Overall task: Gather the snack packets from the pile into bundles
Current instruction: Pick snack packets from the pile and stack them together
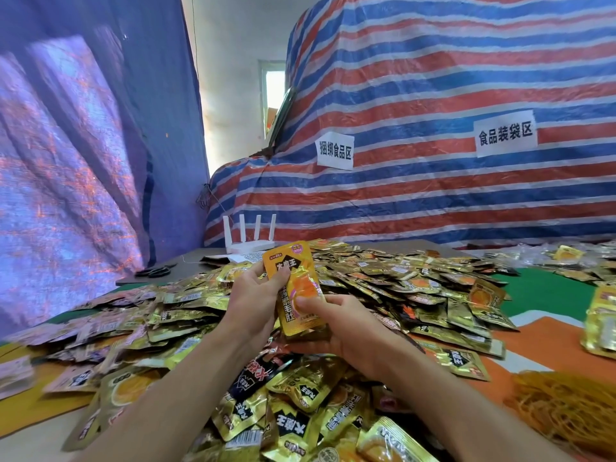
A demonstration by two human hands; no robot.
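Here the packet (293, 261) stands twelve-to-six; the left hand (255, 295) pinches its nine o'clock edge, the right hand (340, 325) grips its bottom end, with the pile (383, 278) all around.

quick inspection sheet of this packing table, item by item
surface: green and orange covering, mostly buried under packets
job's things: snack packet pile; one orange packet held upright above it; heap of yellow bands at right
clutter: scissors and white router at the far edge
grips: left hand and right hand both hold the orange packet
cables: thin wire near the router, hard to trace
surroundings: striped tarp with two paper signs; blue tarp at left
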